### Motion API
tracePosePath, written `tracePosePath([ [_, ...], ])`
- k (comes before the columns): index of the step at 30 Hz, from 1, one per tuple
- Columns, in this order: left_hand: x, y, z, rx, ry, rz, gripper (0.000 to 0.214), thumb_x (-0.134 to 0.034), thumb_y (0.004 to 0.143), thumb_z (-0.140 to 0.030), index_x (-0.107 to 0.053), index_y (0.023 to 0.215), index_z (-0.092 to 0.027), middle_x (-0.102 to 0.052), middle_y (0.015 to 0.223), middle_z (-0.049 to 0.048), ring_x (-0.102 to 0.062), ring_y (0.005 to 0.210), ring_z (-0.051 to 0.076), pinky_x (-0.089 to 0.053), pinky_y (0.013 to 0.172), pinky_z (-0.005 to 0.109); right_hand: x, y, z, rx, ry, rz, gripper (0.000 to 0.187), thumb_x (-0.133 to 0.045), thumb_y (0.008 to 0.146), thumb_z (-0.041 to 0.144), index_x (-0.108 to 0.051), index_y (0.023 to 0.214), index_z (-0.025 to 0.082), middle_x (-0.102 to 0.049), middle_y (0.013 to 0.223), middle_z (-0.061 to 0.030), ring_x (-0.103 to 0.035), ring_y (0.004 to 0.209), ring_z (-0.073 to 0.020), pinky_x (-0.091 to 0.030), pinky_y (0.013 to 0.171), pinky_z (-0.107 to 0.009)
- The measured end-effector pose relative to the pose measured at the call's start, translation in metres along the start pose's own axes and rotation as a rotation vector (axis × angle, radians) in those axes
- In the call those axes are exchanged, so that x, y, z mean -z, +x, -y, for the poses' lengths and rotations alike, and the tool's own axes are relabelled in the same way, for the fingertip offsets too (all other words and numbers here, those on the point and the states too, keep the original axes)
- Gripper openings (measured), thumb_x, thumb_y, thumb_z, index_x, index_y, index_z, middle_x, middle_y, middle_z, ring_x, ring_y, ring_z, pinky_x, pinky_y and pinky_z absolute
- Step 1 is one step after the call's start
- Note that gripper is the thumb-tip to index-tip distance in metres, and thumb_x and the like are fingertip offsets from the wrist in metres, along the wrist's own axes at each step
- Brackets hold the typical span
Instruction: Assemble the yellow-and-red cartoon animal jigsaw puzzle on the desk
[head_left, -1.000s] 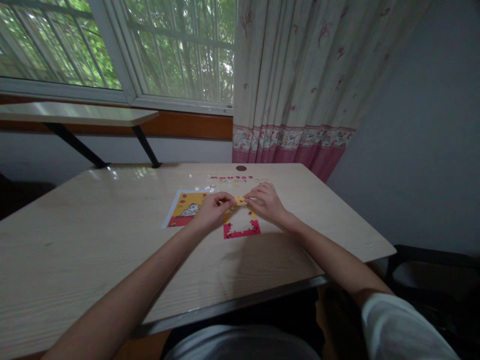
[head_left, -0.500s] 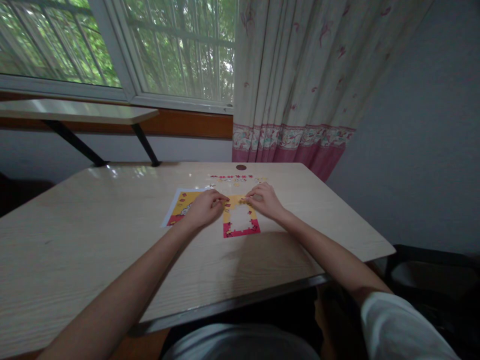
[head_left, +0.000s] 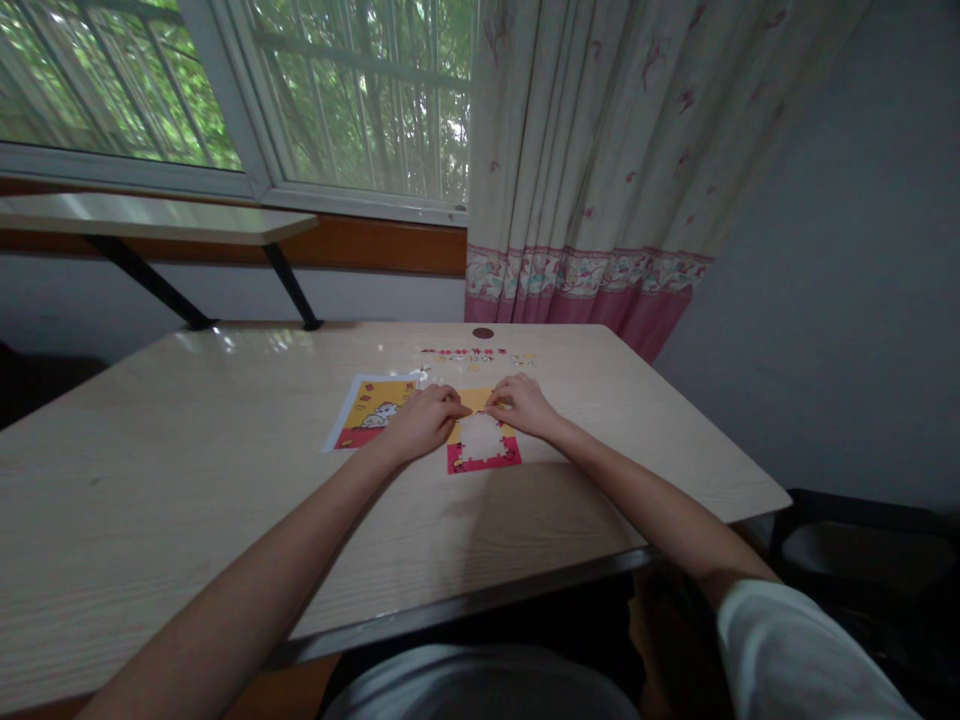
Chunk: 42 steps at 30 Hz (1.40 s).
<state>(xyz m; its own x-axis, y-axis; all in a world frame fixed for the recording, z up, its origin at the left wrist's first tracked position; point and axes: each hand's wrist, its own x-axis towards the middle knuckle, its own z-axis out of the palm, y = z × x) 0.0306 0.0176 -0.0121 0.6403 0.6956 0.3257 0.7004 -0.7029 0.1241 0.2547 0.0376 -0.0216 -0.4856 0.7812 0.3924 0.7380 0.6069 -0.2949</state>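
Puzzle frame (head_left: 484, 464): I'm likely joining its upper part, left hand (head_left: 427, 418) and right hand (head_left: 524, 405) curled, grip unclear; next needs gentle pressing.

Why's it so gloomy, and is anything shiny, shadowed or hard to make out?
Head view: the bright window seems to leave the room backlit; head view again: glare streaks the desk below the shelf, a shadow lies in front of the puzzle border, and loose pieces look too small to read.
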Motion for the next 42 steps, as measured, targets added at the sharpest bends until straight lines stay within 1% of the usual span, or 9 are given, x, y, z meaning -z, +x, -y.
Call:
tracePosePath([
  [3,-0.001,0.000,-0.002,-0.005,0.017,0.017,0.033,-0.045,0.082,-0.014,-0.069,0.103,-0.023,-0.062,0.102,0.0091,-0.055,0.096,0.023,-0.042,0.085,0.038,0.001,-0.001,0.001,0.010,-0.031,0.007,0.010,-0.067,0.079,0.031,-0.072,0.082,0.023,-0.066,0.089,-0.0042,-0.052,0.090,-0.0198,-0.032,0.081,-0.033],
  [6,0.000,0.001,-0.003,0.003,0.045,0.030,0.032,-0.044,0.084,-0.015,-0.069,0.104,-0.023,-0.062,0.101,0.0086,-0.054,0.097,0.023,-0.041,0.086,0.037,0.004,-0.002,0.002,0.056,-0.057,0.003,0.012,-0.065,0.080,0.031,-0.072,0.086,0.024,-0.066,0.092,-0.0046,-0.051,0.094,-0.0205,-0.031,0.081,-0.033],
  [10,0.002,0.001,-0.006,-0.012,0.103,0.044,0.031,-0.043,0.086,-0.016,-0.068,0.104,-0.023,-0.061,0.100,0.0084,-0.053,0.096,0.023,-0.039,0.085,0.037,0.007,-0.005,0.006,0.147,-0.110,0.049,0.015,-0.061,0.084,0.032,-0.072,0.090,0.023,-0.065,0.093,-0.0053,-0.049,0.095,-0.0207,-0.030,0.081,-0.035],
  [14,0.003,0.002,-0.009,-0.036,0.148,0.063,0.028,-0.044,0.088,-0.020,-0.067,0.105,-0.024,-0.060,0.100,0.0087,-0.051,0.095,0.024,-0.038,0.082,0.037,0.009,-0.005,0.009,0.185,-0.143,0.088,0.017,-0.059,0.086,0.030,-0.072,0.093,0.021,-0.065,0.093,-0.0068,-0.048,0.095,-0.0212,-0.030,0.081,-0.035],
  [23,0.002,0.001,-0.006,-0.033,0.121,0.054,0.032,-0.044,0.085,-0.015,-0.066,0.106,-0.024,-0.060,0.100,0.0084,-0.051,0.094,0.023,-0.038,0.083,0.037,0.010,-0.009,0.002,0.142,-0.052,0.155,0.021,-0.056,0.088,0.029,-0.070,0.102,0.025,-0.064,0.098,-0.0062,-0.049,0.097,-0.0203,-0.032,0.082,-0.035],
  [28,0.000,0.000,-0.005,-0.021,0.115,0.075,0.033,-0.043,0.085,-0.014,-0.065,0.108,-0.024,-0.060,0.100,0.0077,-0.052,0.094,0.023,-0.040,0.083,0.037,0.008,-0.012,-0.003,0.154,0.001,0.147,0.023,-0.056,0.088,0.029,-0.068,0.107,0.027,-0.063,0.102,-0.0061,-0.047,0.100,-0.0205,-0.033,0.086,-0.036],
  [33,0.000,0.001,-0.004,-0.036,0.065,0.061,0.032,-0.044,0.085,-0.014,-0.067,0.106,-0.021,-0.061,0.100,0.0095,-0.051,0.098,0.023,-0.041,0.085,0.037,0.008,-0.009,-0.002,0.184,0.002,0.150,0.021,-0.055,0.088,0.028,-0.070,0.103,0.024,-0.063,0.100,-0.0066,-0.048,0.099,-0.0194,-0.034,0.087,-0.035],
  [37,0.000,0.003,-0.004,-0.053,0.044,0.055,0.031,-0.044,0.085,-0.015,-0.068,0.104,-0.021,-0.062,0.099,0.0096,-0.051,0.097,0.023,-0.042,0.085,0.037,0.007,-0.008,-0.001,0.175,-0.010,0.149,0.020,-0.054,0.089,0.027,-0.071,0.100,0.023,-0.064,0.099,-0.0068,-0.048,0.098,-0.0193,-0.034,0.087,-0.035],
  [42,0.000,0.003,-0.003,-0.057,0.043,0.045,0.033,-0.043,0.085,-0.013,-0.068,0.105,-0.021,-0.062,0.099,0.0100,-0.050,0.099,0.024,-0.041,0.086,0.038,0.006,-0.008,-0.004,0.165,0.042,0.151,0.020,-0.055,0.088,0.028,-0.070,0.101,0.023,-0.064,0.101,-0.0068,-0.050,0.100,-0.0189,-0.033,0.089,-0.036],
])
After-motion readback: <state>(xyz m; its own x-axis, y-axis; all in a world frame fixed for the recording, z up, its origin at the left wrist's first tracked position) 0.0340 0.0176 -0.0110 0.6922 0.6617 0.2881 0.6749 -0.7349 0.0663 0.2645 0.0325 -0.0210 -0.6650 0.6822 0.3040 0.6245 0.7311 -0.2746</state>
